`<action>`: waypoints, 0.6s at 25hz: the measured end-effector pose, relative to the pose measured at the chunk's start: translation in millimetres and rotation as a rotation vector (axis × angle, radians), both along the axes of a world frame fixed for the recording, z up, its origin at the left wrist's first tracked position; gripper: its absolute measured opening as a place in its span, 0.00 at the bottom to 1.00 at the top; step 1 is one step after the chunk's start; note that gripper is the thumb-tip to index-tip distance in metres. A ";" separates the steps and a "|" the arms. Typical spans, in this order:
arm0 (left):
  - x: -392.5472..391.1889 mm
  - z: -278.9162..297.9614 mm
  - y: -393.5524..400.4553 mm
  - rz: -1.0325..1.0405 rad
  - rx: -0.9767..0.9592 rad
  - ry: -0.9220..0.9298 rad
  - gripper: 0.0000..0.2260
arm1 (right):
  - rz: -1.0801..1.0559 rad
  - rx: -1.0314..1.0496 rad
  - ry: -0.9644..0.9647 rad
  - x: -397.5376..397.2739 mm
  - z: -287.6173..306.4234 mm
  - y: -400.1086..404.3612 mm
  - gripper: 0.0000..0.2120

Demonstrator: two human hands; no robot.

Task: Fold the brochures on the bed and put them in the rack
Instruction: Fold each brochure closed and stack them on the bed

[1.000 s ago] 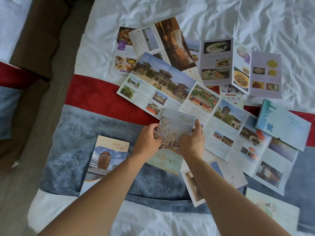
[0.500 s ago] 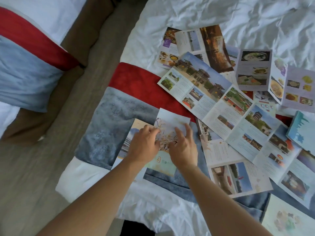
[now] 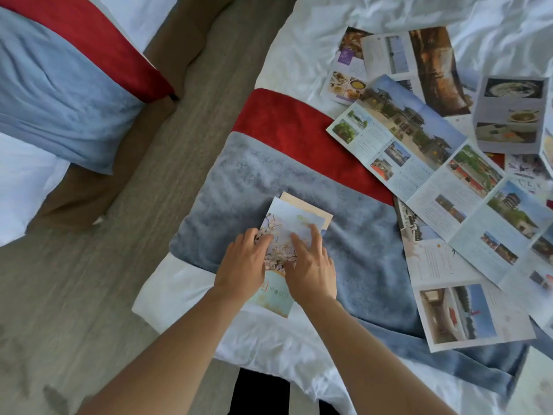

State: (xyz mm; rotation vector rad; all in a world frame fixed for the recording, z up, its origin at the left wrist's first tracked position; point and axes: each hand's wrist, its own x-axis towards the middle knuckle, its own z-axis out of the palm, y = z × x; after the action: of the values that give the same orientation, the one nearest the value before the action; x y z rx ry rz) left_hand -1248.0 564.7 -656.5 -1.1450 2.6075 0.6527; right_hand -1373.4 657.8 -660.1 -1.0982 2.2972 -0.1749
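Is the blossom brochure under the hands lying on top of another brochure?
Yes: the blossom brochure under the left hand and right hand overlaps a cream brochure whose top edge sticks out behind it.

One head-worn wide-angle view looks steeply down, close over the bed (image 3: 344, 34) at the right of the frame; forearms enter from the bottom edge, and floor (image 3: 89, 295) fills the lower left.

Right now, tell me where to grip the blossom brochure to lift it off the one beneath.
Take the blossom brochure by its near short edge, which overhangs onto the white sheet. Come from the near side, thumb on top, fingers under. It lies flat on the tan brochure, so its far edge probably offers little purchase.
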 end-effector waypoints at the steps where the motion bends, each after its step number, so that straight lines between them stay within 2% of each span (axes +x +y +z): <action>1: -0.8 -3.8 -0.2 -0.006 0.005 0.007 0.24 | 0.007 0.010 0.024 0.0 -2.8 0.0 0.29; 6: -11.4 -16.2 -5.3 -0.055 -0.020 -0.007 0.27 | 0.018 0.044 0.134 -9.5 -10.0 -2.4 0.29; 15: -13.5 -29.2 -5.9 -0.091 -0.058 -0.065 0.28 | 0.003 0.098 0.136 -10.4 -21.2 -3.7 0.30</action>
State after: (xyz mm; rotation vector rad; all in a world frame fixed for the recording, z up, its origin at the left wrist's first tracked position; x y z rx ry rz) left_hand -1261.5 558.8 -685.7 -1.0388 2.6213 0.5160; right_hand -1383.8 654.1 -681.3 -1.0929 2.3964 0.0143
